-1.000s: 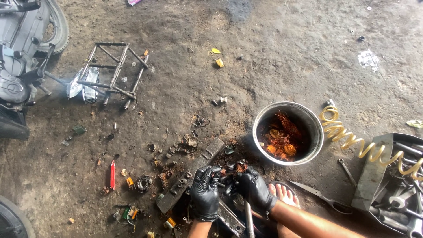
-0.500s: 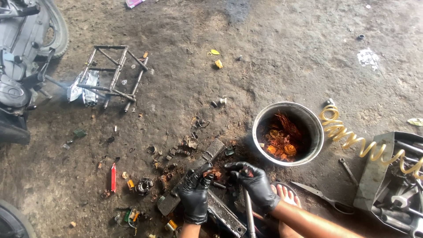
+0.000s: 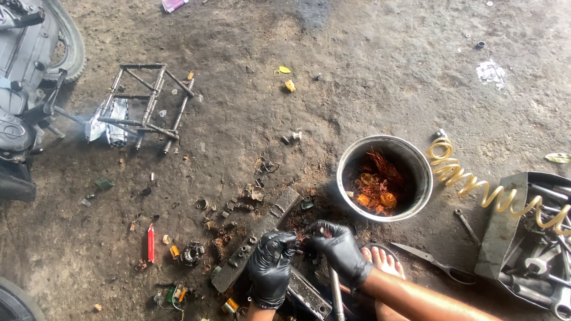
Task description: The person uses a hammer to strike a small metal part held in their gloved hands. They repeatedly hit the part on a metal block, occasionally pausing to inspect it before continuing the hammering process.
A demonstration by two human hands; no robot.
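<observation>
Both black-gloved hands, left hand [image 3: 270,266] and right hand [image 3: 340,248], are clenched on a small rusty part [image 3: 301,238] above the metal bar [image 3: 257,241] on the floor [image 3: 357,71]; a steady 2-handed grip over the bar seems advisable.

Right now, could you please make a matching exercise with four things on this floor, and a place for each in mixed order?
Things:
1. metal pot
2. yellow coiled hose
3. red marker
4. metal rack

Places:
A. upper left, beside the scooter
B. left of the gloved hands
C. between the pot and the tool tray
D. above and right of the hands, holding orange scraps

Pairs: 1-D, 2-C, 3-B, 4-A
</observation>
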